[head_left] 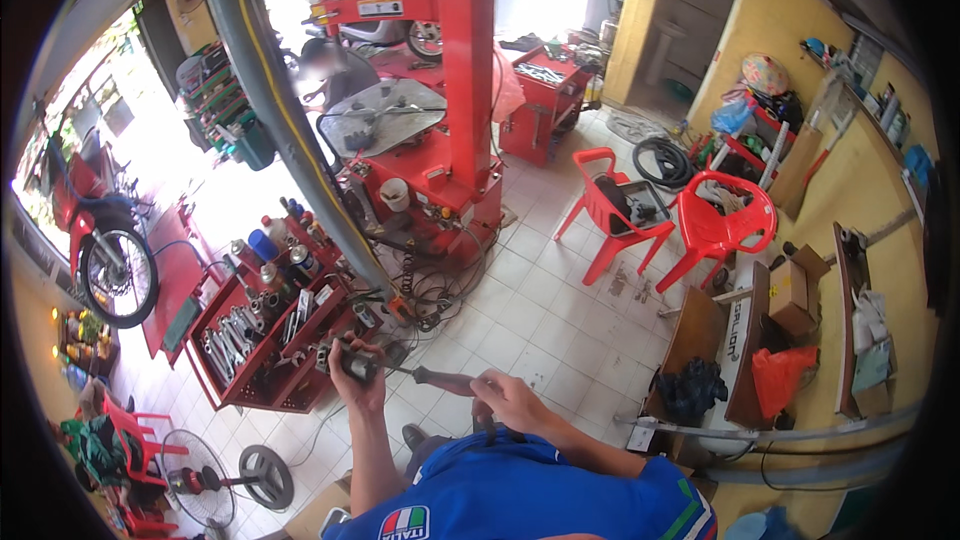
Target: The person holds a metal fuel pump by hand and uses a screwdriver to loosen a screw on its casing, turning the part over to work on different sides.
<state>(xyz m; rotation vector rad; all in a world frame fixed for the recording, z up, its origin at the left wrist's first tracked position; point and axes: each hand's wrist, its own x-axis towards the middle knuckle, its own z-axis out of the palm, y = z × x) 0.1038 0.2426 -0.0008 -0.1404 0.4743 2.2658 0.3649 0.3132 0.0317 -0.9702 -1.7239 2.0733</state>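
My left hand [362,388] is raised in front of me, its fingers wrapped around a small grey metal part [358,367] with a rounded dark body. Its exact kind is too small to make out. From the right, my right hand [507,402] grips the end of a screwdriver [447,381] with a dark handle. The screwdriver lies nearly level, its thin shaft pointing left toward the metal part. Whether the tip touches the part is hidden by my left fingers.
Just beyond my left hand stands a red tool cart [290,365] with wrenches, cans and bottles. A red tyre-changing machine [468,110] and a slanting grey post [300,140] rise ahead. Red chairs [715,230] are at right, a fan [200,480] at lower left. Someone crouches behind the machine.
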